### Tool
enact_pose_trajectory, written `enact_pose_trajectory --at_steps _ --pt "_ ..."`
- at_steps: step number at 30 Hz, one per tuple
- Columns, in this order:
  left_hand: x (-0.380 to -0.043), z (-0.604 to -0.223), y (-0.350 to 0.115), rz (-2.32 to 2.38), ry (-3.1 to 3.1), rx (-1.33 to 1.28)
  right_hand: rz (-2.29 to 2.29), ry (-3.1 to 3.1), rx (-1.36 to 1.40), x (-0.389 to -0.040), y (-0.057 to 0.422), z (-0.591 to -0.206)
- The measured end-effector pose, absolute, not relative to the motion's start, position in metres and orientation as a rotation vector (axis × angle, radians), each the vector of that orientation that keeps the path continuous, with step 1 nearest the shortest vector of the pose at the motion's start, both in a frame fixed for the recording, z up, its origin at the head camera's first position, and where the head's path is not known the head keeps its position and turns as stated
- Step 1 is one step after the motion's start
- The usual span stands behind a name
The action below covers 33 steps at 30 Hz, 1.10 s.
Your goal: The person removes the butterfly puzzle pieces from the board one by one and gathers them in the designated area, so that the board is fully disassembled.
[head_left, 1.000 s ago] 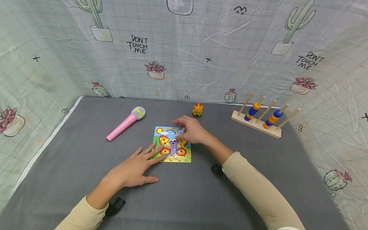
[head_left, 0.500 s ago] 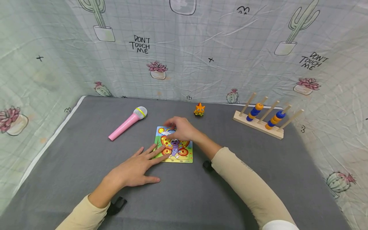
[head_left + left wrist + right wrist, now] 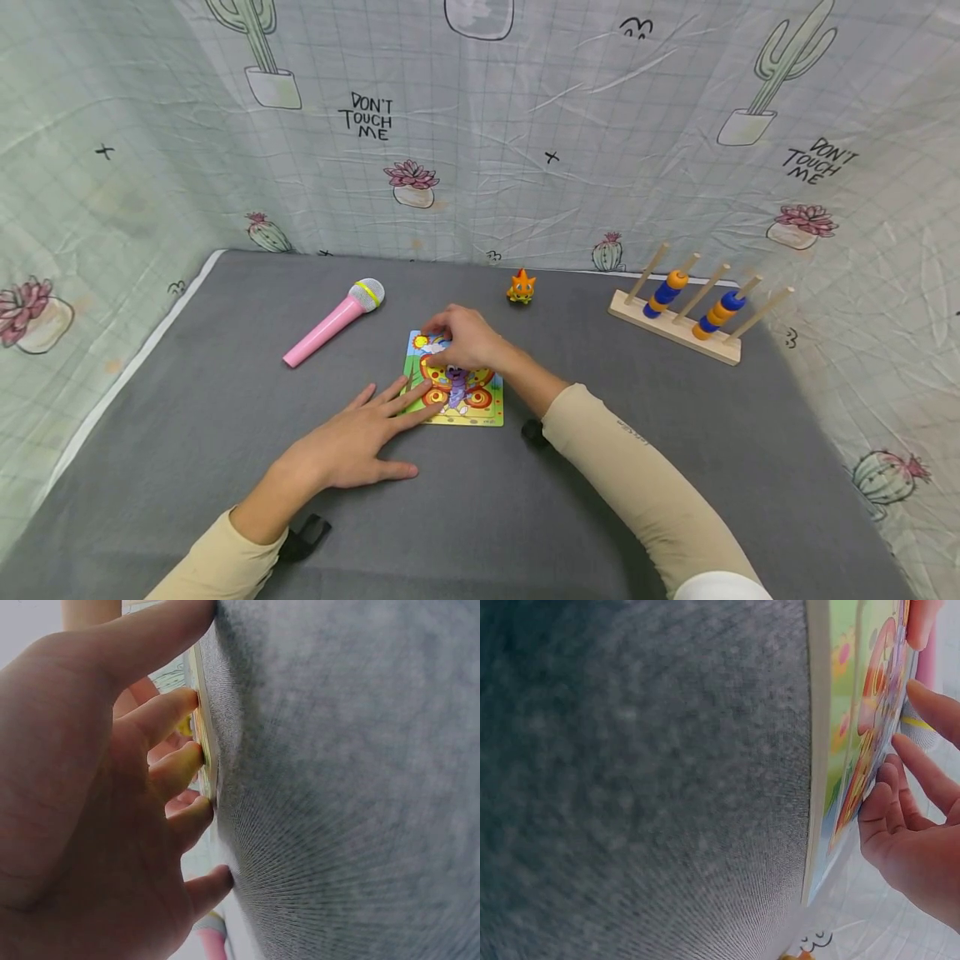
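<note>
one left hand point(image 3: 348, 443), one right hand point(image 3: 472, 340), one butterfly board point(image 3: 480, 410), one microphone point(image 3: 327, 328), one figurine point(image 3: 521, 287), one rack point(image 3: 675, 330), five pegs point(image 3: 705, 289)

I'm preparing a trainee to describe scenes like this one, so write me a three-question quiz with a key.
1. True or false: the left hand touches the puzzle.
2. The microphone handle is: A) blue, B) pink, C) green.
3. How many pegs of the wooden rack carry beads?

Key: 1. True. 2. B. 3. Two.
</note>
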<state>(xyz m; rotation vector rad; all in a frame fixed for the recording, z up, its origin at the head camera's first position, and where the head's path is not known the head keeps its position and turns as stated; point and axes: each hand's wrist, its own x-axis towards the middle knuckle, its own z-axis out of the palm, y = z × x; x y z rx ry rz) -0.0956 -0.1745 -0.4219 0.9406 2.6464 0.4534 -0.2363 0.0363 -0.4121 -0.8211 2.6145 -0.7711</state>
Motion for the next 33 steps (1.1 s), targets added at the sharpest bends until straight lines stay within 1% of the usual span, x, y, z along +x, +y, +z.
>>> enact_pose_trajectory --at_steps 17,33 --pt "-0.0954 -0.4218 -0.1745 0.464 2.642 0.935 -0.821 2.617 -0.741 -0.2354 0.0318 -0.4168" --pt "-0.0953 -0.4185 -0.1733 0.483 2.640 0.948 -0.823 2.597 -0.755 -0.2352 0.0349 -0.4114"
